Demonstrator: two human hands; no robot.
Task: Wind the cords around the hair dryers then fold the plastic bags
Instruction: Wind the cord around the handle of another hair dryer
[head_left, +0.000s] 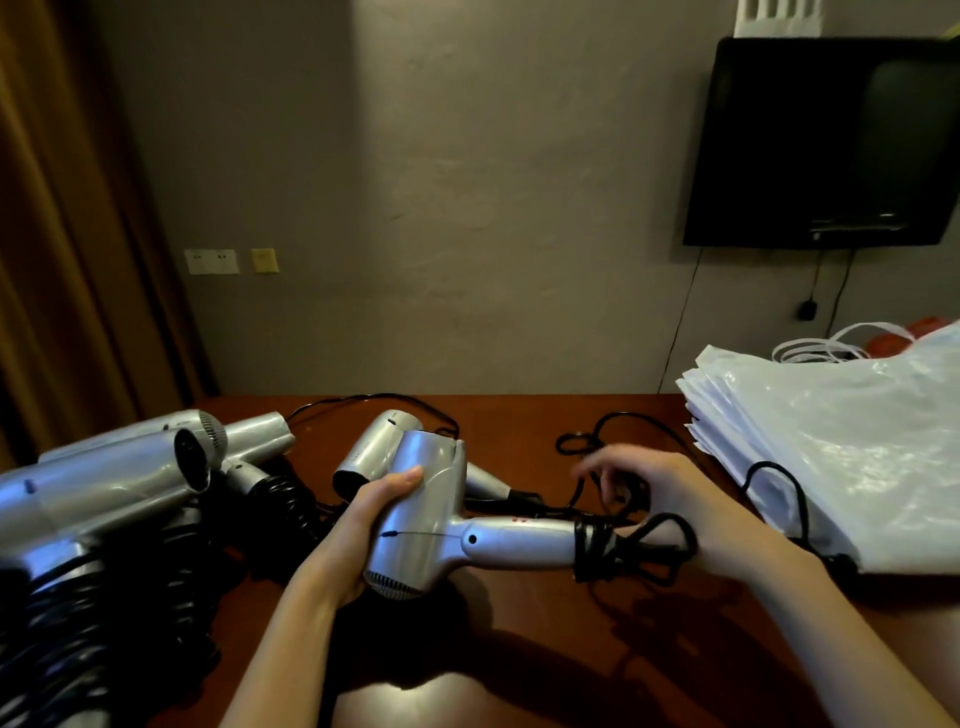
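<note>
My left hand (371, 512) grips the barrel of a silver hair dryer (434, 512) over the brown table (519, 649), its handle pointing right. Black cord (597, 545) is wrapped in several turns around the end of that handle. My right hand (670, 499) holds a loop of this cord just beyond the handle's end; its fingers are blurred. More of the cord trails back over the table (597, 441). A second silver dryer (374, 449) lies right behind the held one. A stack of white plastic bags (841, 447) sits at the right.
Several silver hair dryers (119, 478) with black coiled cords (78, 623) are piled at the left of the table. A black television (826, 140) hangs on the wall at the upper right, wires dangling below it. A brown curtain (52, 208) hangs at the left.
</note>
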